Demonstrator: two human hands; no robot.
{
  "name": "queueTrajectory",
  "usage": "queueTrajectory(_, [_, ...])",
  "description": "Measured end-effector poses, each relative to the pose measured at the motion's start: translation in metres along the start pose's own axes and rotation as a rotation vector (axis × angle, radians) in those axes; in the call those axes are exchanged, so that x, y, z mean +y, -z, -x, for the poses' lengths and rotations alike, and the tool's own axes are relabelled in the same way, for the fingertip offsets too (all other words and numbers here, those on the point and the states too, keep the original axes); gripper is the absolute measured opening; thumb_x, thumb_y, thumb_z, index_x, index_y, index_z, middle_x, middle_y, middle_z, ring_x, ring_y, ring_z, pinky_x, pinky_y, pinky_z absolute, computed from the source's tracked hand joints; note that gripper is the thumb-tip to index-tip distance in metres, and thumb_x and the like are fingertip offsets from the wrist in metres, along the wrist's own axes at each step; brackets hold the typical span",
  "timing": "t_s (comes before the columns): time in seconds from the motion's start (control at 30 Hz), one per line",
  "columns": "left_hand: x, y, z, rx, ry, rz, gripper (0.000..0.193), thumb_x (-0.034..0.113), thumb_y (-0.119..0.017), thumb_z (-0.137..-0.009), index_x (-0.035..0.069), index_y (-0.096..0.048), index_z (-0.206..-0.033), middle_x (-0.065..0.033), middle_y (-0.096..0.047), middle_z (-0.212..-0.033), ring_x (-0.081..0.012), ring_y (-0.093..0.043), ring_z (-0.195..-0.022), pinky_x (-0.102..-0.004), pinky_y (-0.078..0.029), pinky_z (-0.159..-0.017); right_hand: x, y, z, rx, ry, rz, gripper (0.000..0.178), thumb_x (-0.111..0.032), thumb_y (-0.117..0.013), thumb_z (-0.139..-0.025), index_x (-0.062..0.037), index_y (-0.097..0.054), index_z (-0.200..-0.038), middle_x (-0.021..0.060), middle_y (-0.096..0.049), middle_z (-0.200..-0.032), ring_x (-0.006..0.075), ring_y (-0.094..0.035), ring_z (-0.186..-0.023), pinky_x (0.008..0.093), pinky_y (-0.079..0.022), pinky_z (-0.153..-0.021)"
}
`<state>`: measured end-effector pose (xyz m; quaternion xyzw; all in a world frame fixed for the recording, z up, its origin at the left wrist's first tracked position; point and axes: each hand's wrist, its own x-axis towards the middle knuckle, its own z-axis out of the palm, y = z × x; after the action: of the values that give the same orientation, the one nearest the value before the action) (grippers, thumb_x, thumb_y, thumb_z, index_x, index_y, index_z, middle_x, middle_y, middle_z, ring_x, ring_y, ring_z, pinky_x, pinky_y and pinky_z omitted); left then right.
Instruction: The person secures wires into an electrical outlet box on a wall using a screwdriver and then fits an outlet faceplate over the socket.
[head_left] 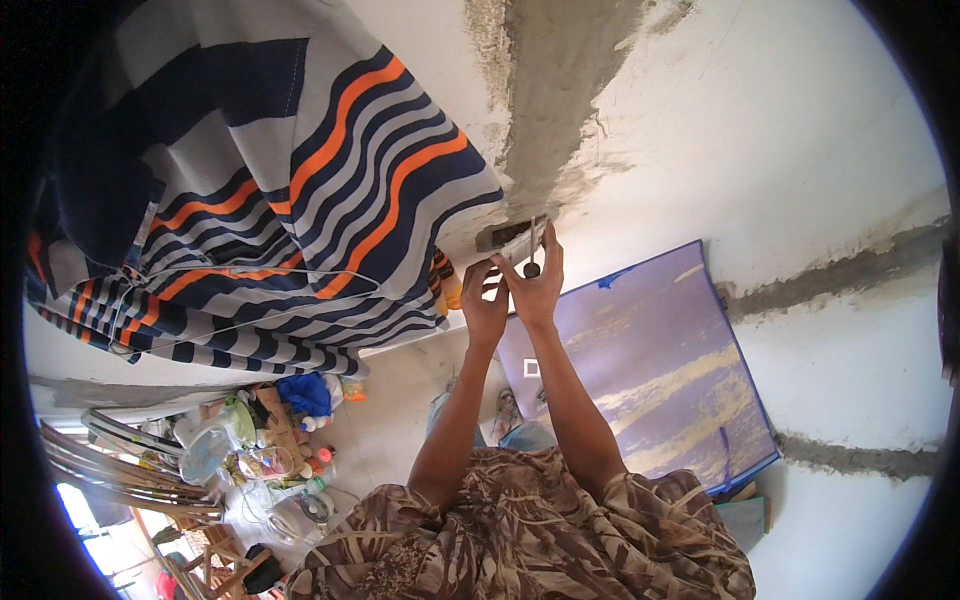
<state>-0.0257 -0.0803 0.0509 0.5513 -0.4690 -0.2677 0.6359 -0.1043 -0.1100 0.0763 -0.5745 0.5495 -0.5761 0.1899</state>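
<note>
Both arms reach up to the wall, where a dark rectangular recess opens at the foot of a grey mortar strip. A narrow whitish plate is tilted at that recess. My left hand is closed, fingertips pinched at the plate's lower left end. My right hand grips the plate's right side, with one finger stretched along it and the thumb towards my left hand. Between the right thumb and finger stands a thin metal rod with a dark round end, like a small screwdriver. Its tip meets the plate.
A striped shirt on a wire hanger hangs close on the left. At right, a purple board leans against the wall. Bottles, bags and a blue cloth clutter the floor at lower left, beside bent strips.
</note>
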Motion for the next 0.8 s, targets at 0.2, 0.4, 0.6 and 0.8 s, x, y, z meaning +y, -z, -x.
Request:
queueTrajectory(0.2, [-0.025, 0.009, -0.013, -0.08, -0.09, -0.14, 0.014, -0.005, -0.064, -0.082, -0.002, -0.064, -0.096, -0.0111, -0.068, -0.093, -0.02, -0.066, -0.083, -0.0303, -0.055, -0.07, 0.003, -0.002, 0.007, 0.005, -0.016, 0.027, 0.088, -0.024, -0.089, -0.063, -0.001, -0.043, -0.135, 0.0184, -0.052, -0.12, 0.0354, -0.053, -0.112, 0.0417, -0.047, -0.09])
queueTrajectory(0.4, [-0.058, 0.007, -0.011, -0.043, -0.144, -0.173, 0.006, -0.003, -0.062, -0.085, -0.002, -0.059, -0.09, -0.0119, -0.064, -0.086, -0.0237, -0.063, -0.077, -0.0334, -0.051, -0.077, 0.039, -0.017, 0.012, 0.068, 0.053, 0.059, 0.089, -0.036, -0.092, -0.057, 0.0006, -0.046, -0.124, 0.019, -0.054, -0.115, 0.0377, -0.056, -0.106, 0.0426, -0.048, -0.086])
queueTrajectory(0.6, [-0.083, -0.016, -0.005, 0.066, -0.251, -0.114, 0.01, 0.002, -0.067, -0.086, -0.002, -0.06, -0.092, -0.0109, -0.063, -0.085, -0.0194, -0.061, -0.078, -0.0302, -0.05, -0.074, 0.082, 0.003, 0.011, -0.024, 0.301, -0.126, 0.087, -0.027, -0.09, -0.063, 0.0037, -0.046, -0.132, 0.021, -0.055, -0.122, 0.0362, -0.057, -0.109, 0.0407, -0.048, -0.089])
queueTrajectory(0.8, [-0.101, -0.031, -0.003, 0.165, -0.439, -0.053, 0.019, 0.016, -0.068, -0.092, -0.001, -0.059, -0.094, -0.0061, -0.062, -0.089, -0.0101, -0.056, -0.078, -0.0254, -0.048, -0.071, 0.154, 0.066, 0.136, -0.026, -0.397, -0.163, 0.024, -0.016, -0.064, -0.091, -0.0005, -0.061, -0.11, 0.0031, -0.06, -0.071, 0.0065, -0.049, -0.06, 0.0227, -0.038, -0.054])
